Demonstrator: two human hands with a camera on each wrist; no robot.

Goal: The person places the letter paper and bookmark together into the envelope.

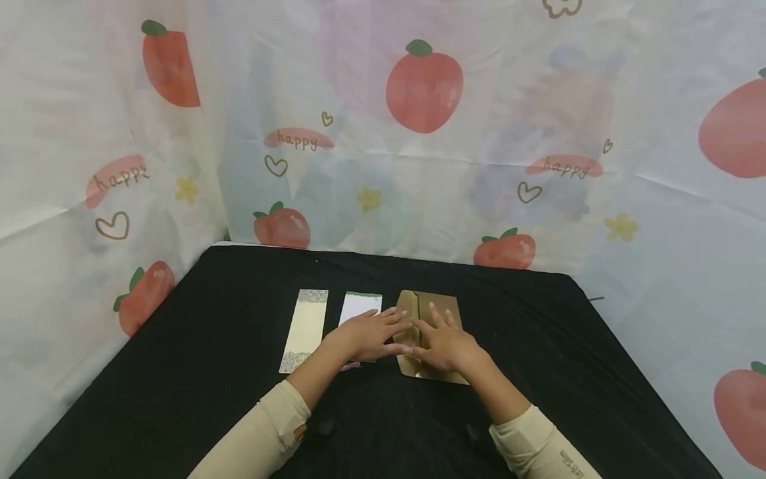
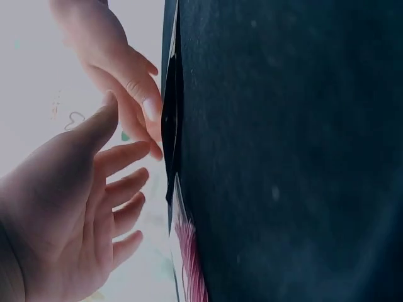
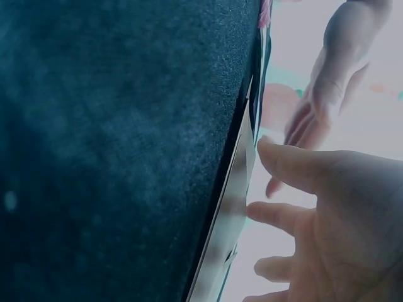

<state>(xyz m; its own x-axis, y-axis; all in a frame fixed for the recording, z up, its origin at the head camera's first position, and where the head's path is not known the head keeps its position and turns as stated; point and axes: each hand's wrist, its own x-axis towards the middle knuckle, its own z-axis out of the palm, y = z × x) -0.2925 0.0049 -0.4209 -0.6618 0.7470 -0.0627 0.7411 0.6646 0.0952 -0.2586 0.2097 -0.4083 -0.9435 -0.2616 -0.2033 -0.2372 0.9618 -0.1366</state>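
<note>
A gold-brown envelope (image 1: pixel 439 303) lies on the black cloth with its flap on the left side, at the right of a row of paper things. Over it my right hand (image 1: pixel 445 346) spreads its fingers, the index fingertip right at the paper in the right wrist view. My left hand (image 1: pixel 374 336) hovers with fingers extended between a white card (image 1: pixel 361 303) and the envelope, overlapping both in the head view. Both thumbs come close together above the flap. A pink tassel (image 2: pixel 191 261) sticks out by the white card, mostly hidden under my left hand in the head view.
Left of the white card lies a long cream strip (image 1: pixel 306 319) with lace-patterned ends. Black cloth (image 1: pixel 179 372) covers the table. White curtains (image 1: pixel 359 86) printed with red fruit and hearts stand behind and at both sides.
</note>
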